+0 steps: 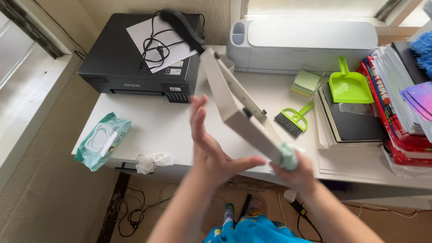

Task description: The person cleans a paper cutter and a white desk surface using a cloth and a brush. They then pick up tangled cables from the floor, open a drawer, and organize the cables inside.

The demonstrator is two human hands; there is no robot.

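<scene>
Frame (234, 105), white flat rectangular panel w/ small black clips on its back, held up in air over near-centre of desk (157, 126), tilted. Long axis runs diagonal: far end up by printer (130, 54) corner, near end down-right at the person's hands. Far end points up-left twd a black handheld device (182, 24) w/ cable lying on printer top; the broad back face shows to the camera's right.

Right hand (294, 173) closed, gripping a pale green wipe (288, 155) pressed onto frame's near corner. Left hand (209, 144) open, fingers spread, palm flat along frame's left edge, thumb under near end – supporting, not clamped.

Doing it well, my read: keep left palm steady as a brace so panel doesn't twist, press wipe flat against the surface and run it along the long axis, not across. Grip is only at one end, so the far end could swing and hit the printer or the white machine (306, 42) behind – keep clearance.

Around: wipes pack (102, 140) near-left on desk, crumpled used wipe (153, 162) at desk's near edge, green mini brush (292, 119) and dustpan (347, 83) to the right, sticky notes (306, 82), stack of books and papers (387, 112) far right.
</scene>
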